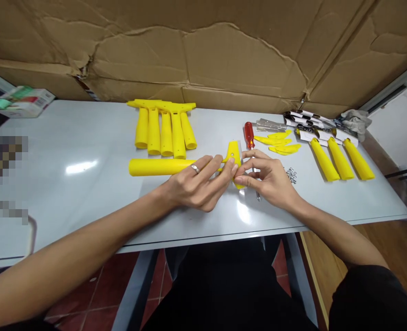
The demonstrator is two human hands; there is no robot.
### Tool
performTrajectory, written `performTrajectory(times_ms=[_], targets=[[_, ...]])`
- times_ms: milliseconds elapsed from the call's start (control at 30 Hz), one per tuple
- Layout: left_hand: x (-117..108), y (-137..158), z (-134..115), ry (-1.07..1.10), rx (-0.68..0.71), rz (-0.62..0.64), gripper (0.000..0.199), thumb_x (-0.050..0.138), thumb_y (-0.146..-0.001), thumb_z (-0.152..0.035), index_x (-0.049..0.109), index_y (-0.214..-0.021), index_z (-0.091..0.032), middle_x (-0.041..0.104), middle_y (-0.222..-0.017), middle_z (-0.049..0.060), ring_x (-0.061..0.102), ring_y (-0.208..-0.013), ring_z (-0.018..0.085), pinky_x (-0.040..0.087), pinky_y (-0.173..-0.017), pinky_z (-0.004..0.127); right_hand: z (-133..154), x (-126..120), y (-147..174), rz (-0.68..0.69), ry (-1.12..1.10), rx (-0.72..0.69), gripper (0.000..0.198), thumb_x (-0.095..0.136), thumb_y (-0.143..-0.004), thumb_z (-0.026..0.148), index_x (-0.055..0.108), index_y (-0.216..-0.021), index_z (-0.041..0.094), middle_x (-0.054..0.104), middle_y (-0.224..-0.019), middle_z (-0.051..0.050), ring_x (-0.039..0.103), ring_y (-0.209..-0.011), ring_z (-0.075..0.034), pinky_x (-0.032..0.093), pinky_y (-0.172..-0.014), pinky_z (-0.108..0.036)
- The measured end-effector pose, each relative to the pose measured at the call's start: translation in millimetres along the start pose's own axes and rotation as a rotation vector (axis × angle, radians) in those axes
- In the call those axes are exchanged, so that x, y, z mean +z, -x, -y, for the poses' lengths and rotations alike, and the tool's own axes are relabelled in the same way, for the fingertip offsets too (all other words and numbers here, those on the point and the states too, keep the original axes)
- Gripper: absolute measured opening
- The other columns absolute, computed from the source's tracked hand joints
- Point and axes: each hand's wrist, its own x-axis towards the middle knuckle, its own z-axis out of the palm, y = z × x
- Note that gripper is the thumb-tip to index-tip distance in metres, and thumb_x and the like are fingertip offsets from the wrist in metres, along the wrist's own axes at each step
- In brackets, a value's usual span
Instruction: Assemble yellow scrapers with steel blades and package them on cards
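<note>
A yellow scraper lies flat on the table, its handle to the left and its wide head to the right. My left hand is closed over the neck, with fingertips pressed on the head beside a small round metal spot. A thin blade shows along the head's right edge. My right hand is closed at that edge, thumb and fingertips touching the head's lower end; whether a small part is between them is hidden. Partly under my right fingers lies a red-handled screwdriver, its tip toward me.
Several yellow scraper handles lie at the back. To the right are metal blades, loose yellow plates, a pile of screws, scrapers with printed sleeves and a grey cloth. A box sits back left; cardboard stands behind.
</note>
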Motion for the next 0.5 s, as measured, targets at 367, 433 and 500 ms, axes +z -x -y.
performTrajectory(times_ms=[367,433,500], targets=[[-2,-8,0,-0.36,0.221,-0.07,0.015,0.072,-0.088,-0.012,0.078,-0.102,-0.013,0.081,-0.104,0.009,0.078,-0.089,0.026,0.063,-0.065,0.033,2,4,0,0.016,-0.284,0.199,0.056,0.091,-0.07,0.036,0.055,-0.109,0.02,0.065,-0.085,0.001,0.064,-0.07,-0.01,0.063,-0.062,-0.027],[-1,-7,0,-0.304,0.217,-0.088,0.016,0.072,-0.087,-0.012,0.078,-0.103,-0.011,0.08,-0.105,0.011,0.078,-0.09,0.027,0.063,-0.064,0.034,1,1,-2,0.097,-0.373,0.251,0.067,0.092,-0.069,0.034,0.048,-0.118,0.023,0.066,-0.082,0.003,0.064,-0.07,-0.011,0.064,-0.062,-0.028],[1,-3,1,-0.216,0.171,-0.076,0.022,0.071,-0.089,-0.013,0.077,-0.11,-0.013,0.08,-0.11,0.012,0.079,-0.093,0.029,0.064,-0.064,0.036,0,-3,-5,0.178,-0.419,0.27,0.065,0.091,-0.07,0.034,0.049,-0.118,0.021,0.066,-0.083,0.001,0.066,-0.075,-0.011,0.064,-0.063,-0.027]])
